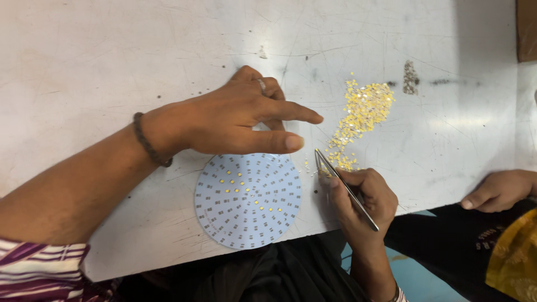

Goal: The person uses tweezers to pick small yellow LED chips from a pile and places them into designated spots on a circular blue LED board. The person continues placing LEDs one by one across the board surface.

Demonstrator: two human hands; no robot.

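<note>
The right hand (361, 196) pinches slim metal tweezers (345, 187), tips near the scattered small yellow chips (363, 112). The left hand (235, 120), fingers spread and holding nothing, rests on the round white circuit board (248, 201).

Our left hand (235, 120) hangs over the disc's (248, 200) top edge, closing that way in. Our right hand (361, 196) with tweezers (344, 187) blocks the disc's right side. The chip pile (363, 114) lies beyond. Another person's hand (500, 190) rests at the counter's (112, 67) right edge. The far left counter lies open.
</note>
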